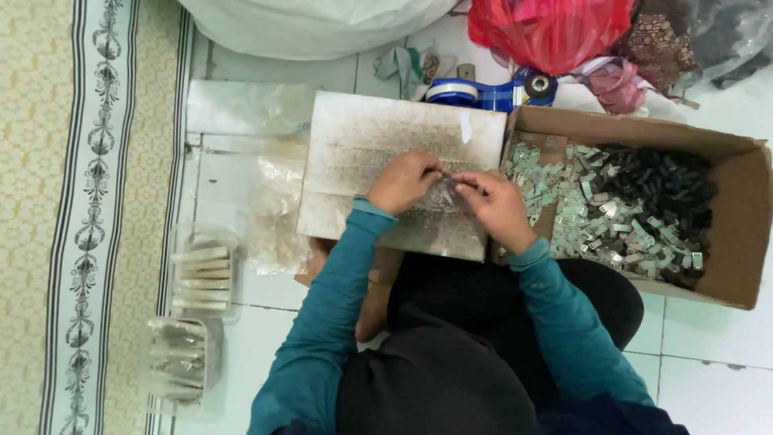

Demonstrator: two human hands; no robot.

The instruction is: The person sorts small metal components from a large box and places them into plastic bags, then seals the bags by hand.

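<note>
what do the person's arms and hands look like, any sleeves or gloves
Both arms wear long teal sleeves that end in snug cuffs at the wrists. The left hand and right hand are bare, with no gloves. No rings, watch or markings can be made out at this size.

Quick count: two hands, left (405,182) and right (499,208), one board (386,145), one cardboard box (737,217), one blue tape dispenser (491,91), one red bag (551,28), two clear trays (203,274) on the floor. Metal bits (580,213) in the box are way too many to count.
</note>
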